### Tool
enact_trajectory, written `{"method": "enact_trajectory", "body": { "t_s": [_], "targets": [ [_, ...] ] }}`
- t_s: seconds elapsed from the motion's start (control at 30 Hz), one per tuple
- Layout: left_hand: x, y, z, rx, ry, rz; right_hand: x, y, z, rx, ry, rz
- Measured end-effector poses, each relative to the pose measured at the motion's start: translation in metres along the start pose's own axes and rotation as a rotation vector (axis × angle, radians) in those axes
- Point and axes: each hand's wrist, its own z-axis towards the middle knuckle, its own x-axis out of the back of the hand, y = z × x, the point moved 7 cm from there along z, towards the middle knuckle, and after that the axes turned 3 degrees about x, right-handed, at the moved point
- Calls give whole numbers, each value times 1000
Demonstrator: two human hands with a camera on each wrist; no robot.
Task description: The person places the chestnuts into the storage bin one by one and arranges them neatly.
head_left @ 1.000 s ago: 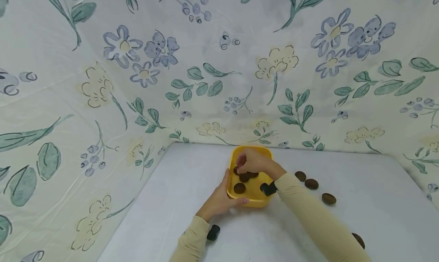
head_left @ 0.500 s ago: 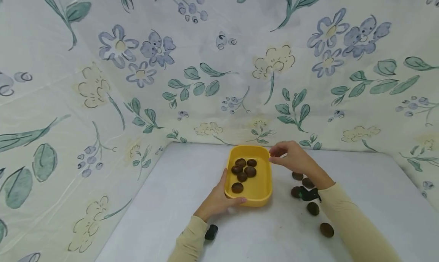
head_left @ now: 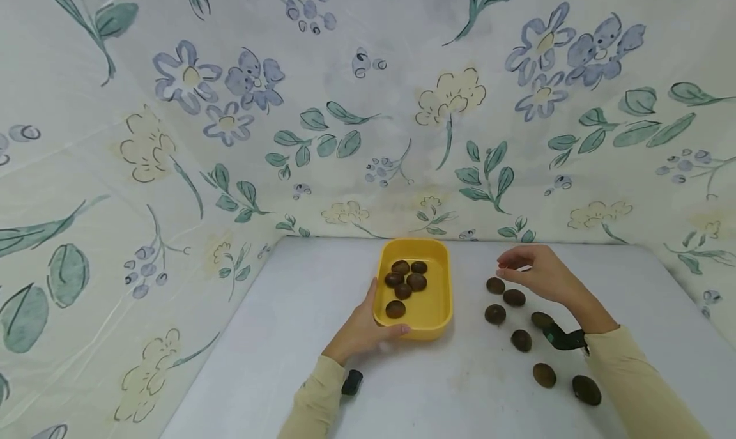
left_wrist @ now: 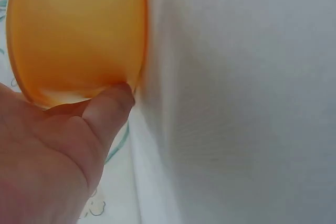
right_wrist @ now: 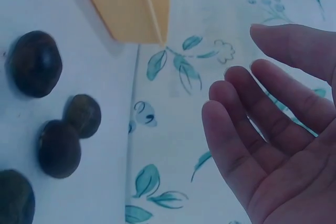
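Observation:
A yellow plastic tray [head_left: 434, 305] stands near the back of the table. Several dark brown, smooth, oval objects [head_left: 416, 282] lie in it; whether they are nuts, stones or something else I cannot tell. My left hand [head_left: 359, 331] grips the tray's near left corner, its thumb [left_wrist: 109, 109] against the near wall. To the right of the tray, my right hand [head_left: 543, 276] hovers just above the table with nothing between its loosely bent fingers [right_wrist: 223, 129]. Nearest to it on the table are two more brown ovals [head_left: 496, 285] touching each other.
Several other brown ovals lie scattered to the right, among them one [head_left: 586, 390] by the right sleeve. A white table [head_left: 276, 324] holds everything. Flower-patterned cloth [head_left: 345, 170] rises along its back and left edges.
My right hand has left the inside of the tray and moved right, over the loose ovals. More ovals in the tray now show. My left hand keeps its grip.

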Motion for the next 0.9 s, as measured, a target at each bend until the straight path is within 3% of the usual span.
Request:
{"method": "enact_trajectory", "body": {
  "t_s": [0.33,0.47,0.7,0.9],
  "targets": [
    [5,13,4,-74,-27,88,8,23,-20,-42,24,25],
    [6,14,5,-52,-17,98,8,29,-27,-77,35,41],
    [6,8,5,49,27,82,10,43,-37,-127,87,68],
    [8,5,5,40,27,49,7,52,-40,-171,118,96]
  ]
}}
